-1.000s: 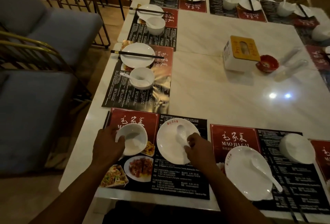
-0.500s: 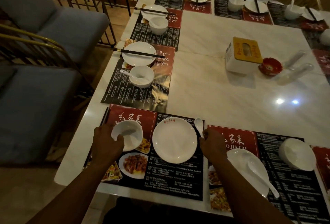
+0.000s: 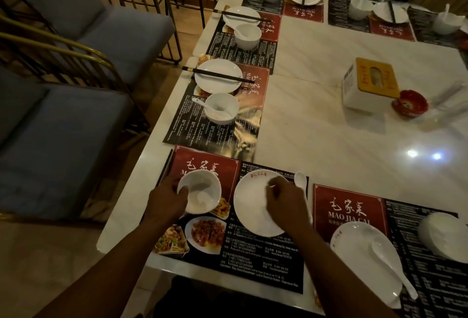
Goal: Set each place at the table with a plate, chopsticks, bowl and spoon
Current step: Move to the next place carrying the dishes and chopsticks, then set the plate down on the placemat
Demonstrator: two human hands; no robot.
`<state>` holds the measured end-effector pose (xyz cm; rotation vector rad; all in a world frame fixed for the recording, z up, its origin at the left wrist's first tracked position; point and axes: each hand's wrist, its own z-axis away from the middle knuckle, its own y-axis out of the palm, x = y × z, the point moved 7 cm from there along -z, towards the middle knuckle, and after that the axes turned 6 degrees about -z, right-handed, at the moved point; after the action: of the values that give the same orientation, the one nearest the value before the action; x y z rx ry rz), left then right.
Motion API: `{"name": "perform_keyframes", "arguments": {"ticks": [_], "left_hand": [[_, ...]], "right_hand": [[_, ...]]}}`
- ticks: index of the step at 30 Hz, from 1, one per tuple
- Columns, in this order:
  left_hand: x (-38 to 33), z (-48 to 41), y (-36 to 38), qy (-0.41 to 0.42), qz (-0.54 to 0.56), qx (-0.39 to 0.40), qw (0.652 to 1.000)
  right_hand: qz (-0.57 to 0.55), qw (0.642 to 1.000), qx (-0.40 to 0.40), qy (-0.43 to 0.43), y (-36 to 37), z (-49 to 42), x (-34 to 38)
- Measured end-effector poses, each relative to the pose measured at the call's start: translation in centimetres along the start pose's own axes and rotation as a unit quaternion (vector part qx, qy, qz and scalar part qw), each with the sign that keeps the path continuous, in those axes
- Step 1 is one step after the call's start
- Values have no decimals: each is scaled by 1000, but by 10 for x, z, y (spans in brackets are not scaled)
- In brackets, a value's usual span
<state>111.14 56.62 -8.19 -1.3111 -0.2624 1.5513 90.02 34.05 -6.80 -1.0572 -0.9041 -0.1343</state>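
**Inspector:** What is recorded of the hands?

**Assessor:** The left hand point(image 3: 166, 200) is found gripping the bowl point(image 3: 200, 192) at its near rim, thumb hooked inside. The bowl appears tilted over the red part of the placemat point(image 3: 253, 267). The right hand point(image 3: 285, 202) is laid over the plate point(image 3: 250, 206), fingers curled towards its far right rim. Whether that rim is pinched cannot be told.

**Inspector:** And the other pieces of this place?

**Assessor:** The spoon point(image 3: 300, 180) is noted just beside the plate's right edge, outside the bowl. The chopsticks point(image 3: 164, 168) are noted along the placemat's left edge, off the plate.

**Inspector:** How is progress judged?

**Assessor:** Two places on the left side are seen complete. In the nearer, a laid plate point(image 3: 215, 84) is crossed by chopsticks and a laid bowl point(image 3: 221, 108) holds its spoon. Places on the far side look alike. The place in hand is judged supplied but not arranged. At the next place, a second plate point(image 3: 354, 249) carries a second spoon point(image 3: 385, 259), a second bowl point(image 3: 443, 236) stands apart, and no chopsticks are seen.
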Motion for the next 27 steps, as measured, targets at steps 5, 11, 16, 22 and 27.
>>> {"name": "perform_keyframes", "arguments": {"ticks": [5, 11, 16, 22, 27], "left_hand": [[0, -7, -1, 8, 0, 29, 1000], [-8, -16, -5, 34, 4, 48, 998], [-44, -30, -5, 71, 83, 67, 992], [-69, -41, 26, 77, 92, 140, 983], [-72, -35, 52, 41, 68, 189, 979]], "right_hand": [[2, 984, 176, -40, 86, 17, 65], [2, 990, 140, 12, 104, 3, 65], [-22, 997, 67, 18, 68, -31, 67], [-32, 997, 16, 72, 37, -74, 37], [-42, 993, 21, 112, 32, -87, 20]]}}
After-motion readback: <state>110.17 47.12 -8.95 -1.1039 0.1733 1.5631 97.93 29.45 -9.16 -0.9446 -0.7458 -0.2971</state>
